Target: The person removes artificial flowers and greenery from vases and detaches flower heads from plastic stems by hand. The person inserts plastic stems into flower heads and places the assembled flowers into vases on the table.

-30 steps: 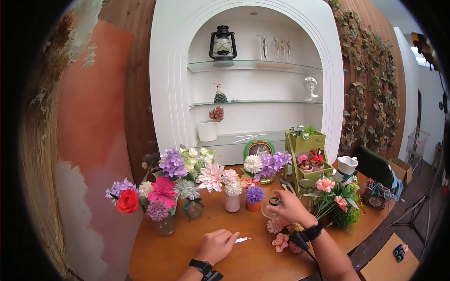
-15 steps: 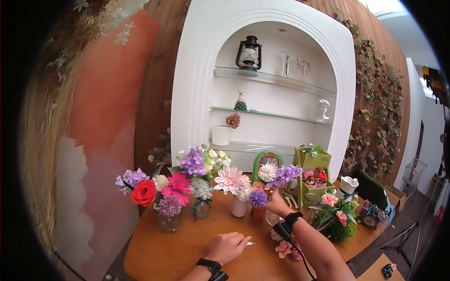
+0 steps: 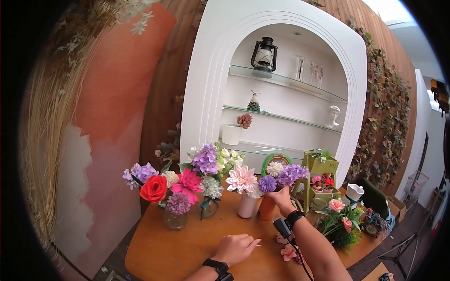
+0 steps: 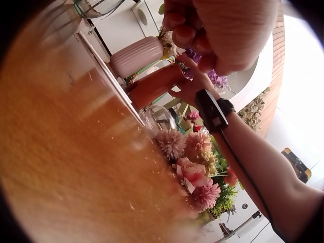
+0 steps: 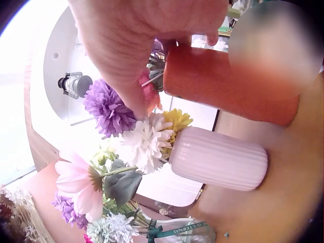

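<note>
In the head view my right hand (image 3: 282,199) grips the top of an orange vase (image 3: 266,208). The left wrist view has fingers and thumb on either side of this vase's (image 4: 154,87) upper end. Flowers rise from it, among them a purple pompom bloom (image 3: 267,183) and lilac blossoms (image 3: 293,174). A ribbed pink vase (image 5: 220,158) stands beside it, holding white and pale pink flowers. My left hand (image 3: 236,248) rests over the near table, fingers loosely curled with nothing in them. A thin white piece pokes out past its fingertips.
Two glass vases with mixed flowers, one with a red rose (image 3: 153,188), stand on the left. Pink loose flowers (image 3: 288,253) lie by my right forearm. Behind are a green planter stand (image 3: 323,164) and a framed oval (image 3: 275,159); greenery (image 3: 344,225) sits to the right.
My right hand has moved from a round black object above the glass vessel to the orange vase's top, further back and left. The left hand stays put; the head view has turned left.
</note>
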